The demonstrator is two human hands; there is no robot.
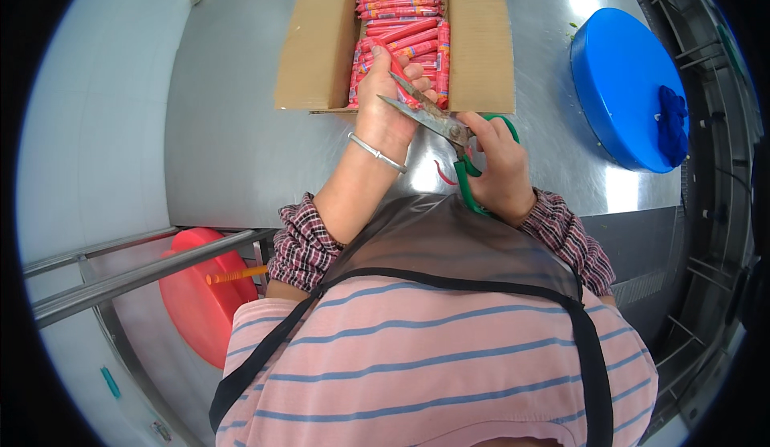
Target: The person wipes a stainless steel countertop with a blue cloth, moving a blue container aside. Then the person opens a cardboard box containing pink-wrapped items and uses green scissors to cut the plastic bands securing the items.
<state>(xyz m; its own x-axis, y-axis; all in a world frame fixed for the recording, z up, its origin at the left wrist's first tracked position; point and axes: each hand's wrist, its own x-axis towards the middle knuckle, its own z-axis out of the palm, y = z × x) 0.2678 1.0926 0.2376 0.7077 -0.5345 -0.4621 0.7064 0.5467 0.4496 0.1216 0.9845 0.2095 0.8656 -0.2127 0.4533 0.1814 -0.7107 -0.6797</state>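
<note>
My left hand [385, 95], with a bracelet at the wrist, grips a red-wrapped sausage [394, 56] lying slantwise across the palm. In my right hand [502, 161] is a pair of scissors [448, 128] with green handles and rust-stained blades. Parted blades point up and left, over the left palm and the near end of the sausage. Just beyond both hands stands an opened cardboard box [481, 44] holding many red-wrapped sausages [400, 1], stacked in rows at the far end and lying more loosely near the front. A thin red strip [444, 173] rests on the steel table below the scissors.
The stainless steel table [240, 146] meets a white wall on the left. At the right is a round blue board or lid [625, 86] with a dark blue cloth [671, 125] on it. A red plastic stool or tub [204, 302] and a metal rail [138, 278] are at lower left.
</note>
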